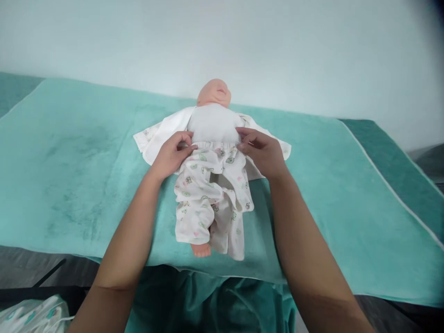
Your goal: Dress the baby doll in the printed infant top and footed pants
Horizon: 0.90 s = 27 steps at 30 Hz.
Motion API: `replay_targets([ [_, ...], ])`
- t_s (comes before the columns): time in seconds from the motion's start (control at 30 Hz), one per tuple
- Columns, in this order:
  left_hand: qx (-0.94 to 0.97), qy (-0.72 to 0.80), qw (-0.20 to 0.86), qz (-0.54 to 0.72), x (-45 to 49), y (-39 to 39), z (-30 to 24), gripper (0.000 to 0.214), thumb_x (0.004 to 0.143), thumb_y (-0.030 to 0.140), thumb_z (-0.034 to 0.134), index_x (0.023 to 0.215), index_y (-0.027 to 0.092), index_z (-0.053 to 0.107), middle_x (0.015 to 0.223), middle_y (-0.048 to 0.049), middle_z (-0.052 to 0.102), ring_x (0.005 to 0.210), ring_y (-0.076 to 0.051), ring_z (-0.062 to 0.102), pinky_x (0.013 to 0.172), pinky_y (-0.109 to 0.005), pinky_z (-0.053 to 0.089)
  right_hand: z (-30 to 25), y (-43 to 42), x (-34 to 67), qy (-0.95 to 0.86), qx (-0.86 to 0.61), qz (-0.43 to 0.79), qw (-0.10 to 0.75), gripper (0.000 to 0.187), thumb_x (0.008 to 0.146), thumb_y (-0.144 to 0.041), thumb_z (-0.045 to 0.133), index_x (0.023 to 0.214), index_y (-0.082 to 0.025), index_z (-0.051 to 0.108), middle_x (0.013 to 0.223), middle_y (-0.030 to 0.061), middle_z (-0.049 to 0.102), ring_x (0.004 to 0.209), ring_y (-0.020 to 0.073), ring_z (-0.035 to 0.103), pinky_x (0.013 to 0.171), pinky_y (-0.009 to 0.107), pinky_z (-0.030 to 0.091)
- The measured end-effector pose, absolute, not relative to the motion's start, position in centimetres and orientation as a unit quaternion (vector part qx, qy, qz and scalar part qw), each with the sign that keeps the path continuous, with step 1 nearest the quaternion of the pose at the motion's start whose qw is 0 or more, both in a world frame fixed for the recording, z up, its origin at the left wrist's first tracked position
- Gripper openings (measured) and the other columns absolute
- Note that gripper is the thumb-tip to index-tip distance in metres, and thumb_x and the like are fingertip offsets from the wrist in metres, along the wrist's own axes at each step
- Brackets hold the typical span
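A baby doll [214, 121] lies on its back on a teal towel [69, 157], head toward the wall. It wears white printed trousers [208, 194], and an open white jacket [156, 134] is spread under its torso. My left hand [172, 155] pinches the trousers' waistband at the doll's left side in view. My right hand [261, 151] pinches the waistband on the other side. One bare foot [201, 249] sticks out of a trouser leg.
The towel covers a table that ends at a pale wall [312, 55]. A darker teal cloth [398, 171] lies at the right. Folded teal fabric [215, 300] hangs below the front edge. A printed cloth [31, 317] sits at the bottom left.
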State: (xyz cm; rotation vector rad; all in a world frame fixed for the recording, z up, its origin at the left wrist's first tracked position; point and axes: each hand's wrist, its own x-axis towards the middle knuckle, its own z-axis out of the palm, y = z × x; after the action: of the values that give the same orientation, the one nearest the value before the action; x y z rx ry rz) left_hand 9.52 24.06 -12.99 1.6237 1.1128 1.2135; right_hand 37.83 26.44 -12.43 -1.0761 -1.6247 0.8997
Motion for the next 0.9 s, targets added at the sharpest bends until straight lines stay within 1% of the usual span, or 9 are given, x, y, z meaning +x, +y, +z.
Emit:
replay_targets([
  [0.13, 0.635, 0.491, 0.333, 0.494, 10.0, 26.2, -12.7, 0.016, 0.091, 0.032, 0.065, 0.085, 0.023, 0.053, 0.088, -0.0012, 0.064, 0.087, -0.019, 0.060, 0.086, -0.032, 0.045, -11.8, 28.8, 37.2, -0.673, -0.508, 0.269, 0.467, 0.026, 0.080, -0.043, 0.078, 0.074, -0.025, 0.061, 0.094, 0.0027, 0.073, 0.089, 0.0214, 0.064, 0.086, 0.039, 0.052],
  [0.23, 0.628, 0.529, 0.263, 0.507, 10.8, 29.0, -12.6, 0.017, 0.091, 0.031, 0.067, 0.086, 0.024, 0.051, 0.068, 0.0026, 0.050, 0.073, -0.019, 0.054, 0.080, -0.033, 0.042, -12.1, 31.1, 36.1, -0.662, -0.543, 0.186, 0.482, 0.027, 0.081, -0.041, 0.076, 0.074, -0.025, 0.055, 0.068, -0.0031, 0.058, 0.072, 0.0166, 0.053, 0.078, 0.035, 0.049],
  [0.33, 0.610, 0.533, 0.267, 0.522, 11.7, 30.7, -12.9, 0.022, 0.091, 0.035, 0.069, 0.086, 0.025, 0.050, 0.062, 0.0038, 0.043, 0.068, -0.018, 0.051, 0.077, -0.032, 0.039, -13.1, 32.6, 35.2, -0.610, -0.572, 0.189, 0.515, 0.033, 0.086, -0.042, 0.073, 0.072, -0.025, 0.048, 0.065, -0.0053, 0.045, 0.068, 0.0144, 0.047, 0.077, 0.033, 0.045],
  [0.43, 0.594, 0.553, 0.260, 0.523, 12.1, 30.3, -13.2, 0.025, 0.093, 0.041, 0.066, 0.082, 0.025, 0.050, 0.063, 0.0031, 0.044, 0.066, -0.017, 0.045, 0.072, -0.032, 0.035, -14.0, 32.4, 34.8, -0.580, -0.569, 0.243, 0.530, 0.033, 0.088, -0.046, 0.071, 0.074, -0.025, 0.050, 0.068, -0.0044, 0.045, 0.070, 0.0145, 0.047, 0.074, 0.031, 0.044],
  [0.53, 0.611, 0.574, 0.246, 0.486, 11.7, 29.1, -12.9, 0.027, 0.095, 0.039, 0.061, 0.076, 0.024, 0.051, 0.067, 0.0013, 0.050, 0.068, -0.018, 0.044, 0.070, -0.032, 0.031, -14.0, 31.5, 35.1, -0.587, -0.541, 0.290, 0.528, 0.026, 0.086, -0.046, 0.073, 0.079, -0.025, 0.059, 0.074, -0.0023, 0.054, 0.073, 0.0157, 0.051, 0.073, 0.031, 0.046],
  [0.6, 0.622, 0.578, 0.255, 0.461, 11.3, 28.5, -12.6, 0.027, 0.096, 0.037, 0.059, 0.074, 0.023, 0.053, 0.068, 0.0007, 0.052, 0.069, -0.018, 0.044, 0.070, -0.033, 0.030, -13.6, 31.2, 35.6, -0.611, -0.515, 0.302, 0.520, 0.021, 0.086, -0.045, 0.072, 0.082, -0.026, 0.064, 0.084, -0.0004, 0.061, 0.080, 0.0172, 0.057, 0.078, 0.033, 0.049],
  [0.7, 0.644, 0.572, 0.257, 0.439, 10.7, 28.4, -12.3, 0.023, 0.096, 0.036, 0.058, 0.077, 0.023, 0.055, 0.070, 0.0000, 0.054, 0.072, -0.019, 0.046, 0.073, -0.033, 0.034, -13.2, 31.4, 36.4, -0.666, -0.457, 0.292, 0.512, 0.017, 0.086, -0.043, 0.073, 0.088, -0.027, 0.068, 0.114, 0.0023, 0.066, 0.107, 0.0215, 0.062, 0.097, 0.038, 0.050],
  [0.8, 0.689, 0.550, 0.194, 0.431, 10.6, 28.8, -12.4, 0.016, 0.096, 0.031, 0.055, 0.083, 0.024, 0.055, 0.088, -0.0045, 0.060, 0.087, -0.023, 0.053, 0.085, -0.035, 0.040, -13.1, 31.9, 36.9, -0.691, -0.429, 0.310, 0.492, 0.019, 0.085, -0.045, 0.075, 0.091, -0.028, 0.069, 0.136, 0.0013, 0.061, 0.133, 0.0247, 0.053, 0.113, 0.042, 0.043],
  [0.9, 0.722, 0.521, 0.139, 0.433, 10.6, 29.3, -12.6, 0.013, 0.096, 0.031, 0.055, 0.087, 0.023, 0.056, 0.120, -0.0106, 0.061, 0.116, -0.028, 0.052, 0.106, -0.040, 0.038, -13.2, 32.0, 37.0, -0.689, -0.432, 0.353, 0.463, 0.023, 0.086, -0.049, 0.074, 0.090, -0.028, 0.066, 0.139, 0.0011, 0.061, 0.139, 0.0261, 0.050, 0.117, 0.046, 0.039],
])
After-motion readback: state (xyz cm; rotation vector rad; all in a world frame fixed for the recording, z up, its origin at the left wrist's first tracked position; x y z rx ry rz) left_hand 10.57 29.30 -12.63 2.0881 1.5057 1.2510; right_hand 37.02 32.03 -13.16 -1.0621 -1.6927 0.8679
